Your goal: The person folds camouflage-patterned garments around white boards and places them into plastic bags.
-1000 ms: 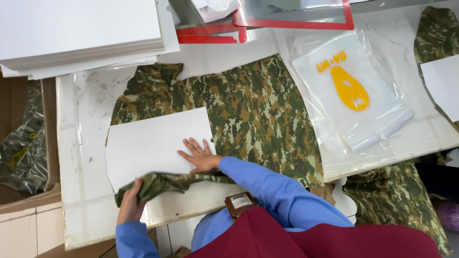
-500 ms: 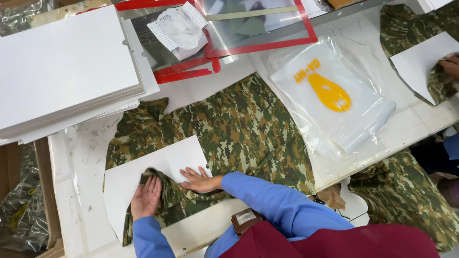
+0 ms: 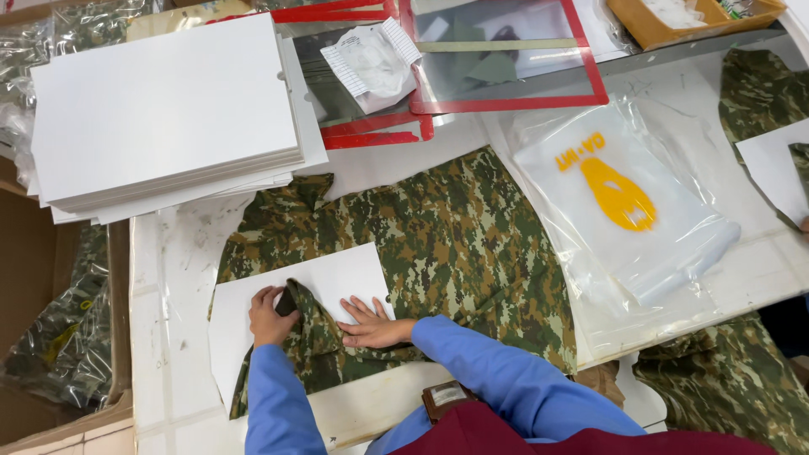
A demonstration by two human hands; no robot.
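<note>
Camouflage shirt [image 3: 447, 227] partly hides the white card [image 3: 337, 278]. Left hand [image 3: 271, 316] grips a folded sleeve; right hand [image 3: 371, 324] presses flat, fingers spread.

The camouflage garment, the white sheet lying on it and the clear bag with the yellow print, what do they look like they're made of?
The camouflage garment looks like matte woven fabric: it creases and folds softly under the left hand and right hand. The white sheet seems stiff card or thick paper, flat with crisp edges, though which is unclear. The clear bag looks like glossy thin plastic film: see-through, wrinkled, shiny.
</note>
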